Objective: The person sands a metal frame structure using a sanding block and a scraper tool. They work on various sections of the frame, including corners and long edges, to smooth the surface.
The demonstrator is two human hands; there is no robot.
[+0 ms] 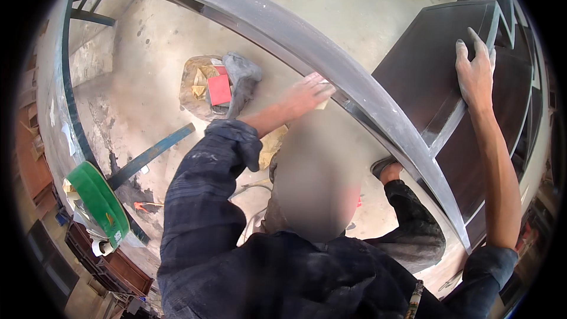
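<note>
Left hand [304, 91] lies against the near edge of the curved dark beam [336, 62], a pale piece [323, 104] showing under its fingers, pinched or merely pressed, cannot tell; right hand [477, 77] is unclenched on the dark panel [425, 53], beyond the beam, which runs between the hands. Further out: open bag [192, 87] with red square [219, 90] and grey cloth [243, 77], blue-grey bar [153, 153], green ring [100, 201]. Left forearm slants inward, fingers extended; right forearm rises steeply, fingers spread.
</note>
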